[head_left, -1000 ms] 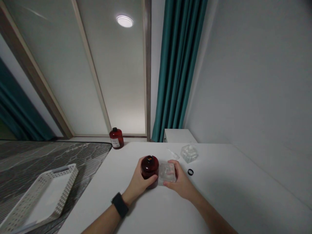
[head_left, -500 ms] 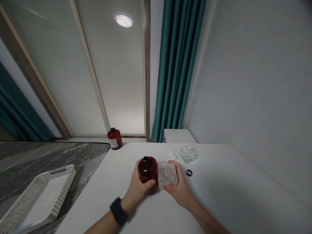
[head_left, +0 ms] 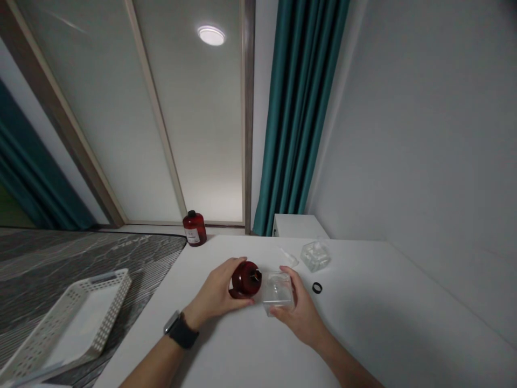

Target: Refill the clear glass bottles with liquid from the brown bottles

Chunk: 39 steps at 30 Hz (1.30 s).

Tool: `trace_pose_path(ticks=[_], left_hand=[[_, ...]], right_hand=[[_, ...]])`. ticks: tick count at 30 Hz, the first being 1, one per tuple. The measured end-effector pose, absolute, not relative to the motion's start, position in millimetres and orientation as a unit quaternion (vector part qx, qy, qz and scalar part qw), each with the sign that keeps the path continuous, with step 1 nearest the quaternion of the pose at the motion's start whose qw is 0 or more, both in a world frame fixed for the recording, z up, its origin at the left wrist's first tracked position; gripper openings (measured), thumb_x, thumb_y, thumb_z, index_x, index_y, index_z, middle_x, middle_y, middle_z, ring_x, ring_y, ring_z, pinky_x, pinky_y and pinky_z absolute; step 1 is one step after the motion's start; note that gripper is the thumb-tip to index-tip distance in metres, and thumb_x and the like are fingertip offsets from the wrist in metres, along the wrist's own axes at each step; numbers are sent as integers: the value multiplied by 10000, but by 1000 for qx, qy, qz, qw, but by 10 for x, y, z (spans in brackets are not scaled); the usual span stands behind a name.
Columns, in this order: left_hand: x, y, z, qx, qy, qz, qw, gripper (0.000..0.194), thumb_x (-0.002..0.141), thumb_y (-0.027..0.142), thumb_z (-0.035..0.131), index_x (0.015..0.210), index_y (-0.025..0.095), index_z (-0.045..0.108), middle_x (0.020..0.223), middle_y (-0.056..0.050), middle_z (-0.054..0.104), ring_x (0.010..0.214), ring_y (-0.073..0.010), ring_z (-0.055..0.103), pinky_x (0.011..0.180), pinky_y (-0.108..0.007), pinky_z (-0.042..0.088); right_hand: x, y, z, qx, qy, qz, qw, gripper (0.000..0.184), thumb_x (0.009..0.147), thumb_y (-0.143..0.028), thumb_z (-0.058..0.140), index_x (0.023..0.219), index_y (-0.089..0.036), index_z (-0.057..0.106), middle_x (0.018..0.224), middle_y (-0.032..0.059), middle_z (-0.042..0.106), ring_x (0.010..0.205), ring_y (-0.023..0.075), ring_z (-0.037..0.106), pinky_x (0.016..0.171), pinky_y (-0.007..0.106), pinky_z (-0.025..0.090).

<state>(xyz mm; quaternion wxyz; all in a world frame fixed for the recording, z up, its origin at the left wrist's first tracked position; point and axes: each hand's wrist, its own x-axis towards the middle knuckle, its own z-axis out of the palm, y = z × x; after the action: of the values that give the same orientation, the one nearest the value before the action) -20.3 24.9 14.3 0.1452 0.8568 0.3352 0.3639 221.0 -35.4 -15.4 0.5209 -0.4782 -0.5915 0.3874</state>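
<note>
Bottle (head_left: 242, 284), dark red and showing no cap, is being held tilted above the middle of the table, its mouth being aimed toward a clear square container (head_left: 276, 290) just beside it; whether its base is being supported cannot be told. It is being gripped by the left hand (head_left: 220, 285), which is being held partly closed, thumb on the near side and fingers on the far side. The container is being clasped by its right side in the half-curled right hand (head_left: 297, 302). Any contents, which are not being shown clearly, could be spilled if the bottle is being tipped too far, its mouth being held so near the container's edge; a slip could be caused by a loose left grip. White table (head_left: 363, 323) space beyond is being shared by a black ring (head_left: 317, 288), a small clear piece (head_left: 289, 257) and a second clear container (head_left: 315, 255). At the far left corner, another red bottle (head_left: 194, 228) is being seen upright. Farther out, a white basket (head_left: 111, 315), a teal curtain (head_left: 302, 108) and frosted door panels (head_left: 194, 134) are being dimly lit.
</note>
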Motion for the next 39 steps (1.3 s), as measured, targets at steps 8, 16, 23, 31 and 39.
trace_pose_path(ticks=[8, 16, 23, 31, 39], left_hand=[[-183, 217, 279, 896, 337, 281, 65, 761, 741, 438, 817, 1368, 193, 462, 1214, -149, 669, 1068, -322, 673, 913, -455, 566], [-170, 222, 248, 902, 348, 251, 39, 796, 719, 443, 835, 1370, 184, 456, 1226, -151, 673, 1086, -339, 664, 936, -485, 550], [-146, 204, 268, 906, 355, 227, 37, 761, 743, 468, 818, 1350, 191, 451, 1228, -149, 671, 1083, -342, 659, 927, -496, 544], [-129, 179, 252, 899, 361, 246, 34, 756, 745, 457, 815, 1345, 171, 453, 1213, -156, 667, 1066, -340, 664, 912, -491, 551], [-79, 164, 229, 895, 375, 241, 15, 747, 766, 484, 789, 1348, 161, 447, 1189, -167, 670, 1042, -356, 671, 877, -507, 561]], right_hand=[[2287, -286, -234, -481, -623, 352, 507, 880, 669, -213, 816, 1461, -242, 435, 1435, 122, 535, 1286, 311, 542, 1076, 472, 461], [2303, -255, -193, -497, -649, 339, 465, 984, 687, -167, 789, 1548, -267, 322, 1423, 86, 533, 1306, 285, 517, 1142, 495, 389], [2312, -261, -158, -518, -654, 325, 445, 1020, 694, -218, 792, 1574, -247, 276, 1335, 89, 562, 1210, 295, 567, 1099, 505, 426], [2329, -269, -124, -524, -668, 299, 436, 997, 706, -230, 779, 1572, -208, 284, 1334, 104, 559, 1283, 307, 516, 1147, 506, 363], [2321, -293, -125, -533, -682, 255, 430, 940, 750, -227, 752, 1564, -249, 283, 1364, 111, 529, 1304, 303, 504, 1155, 517, 358]])
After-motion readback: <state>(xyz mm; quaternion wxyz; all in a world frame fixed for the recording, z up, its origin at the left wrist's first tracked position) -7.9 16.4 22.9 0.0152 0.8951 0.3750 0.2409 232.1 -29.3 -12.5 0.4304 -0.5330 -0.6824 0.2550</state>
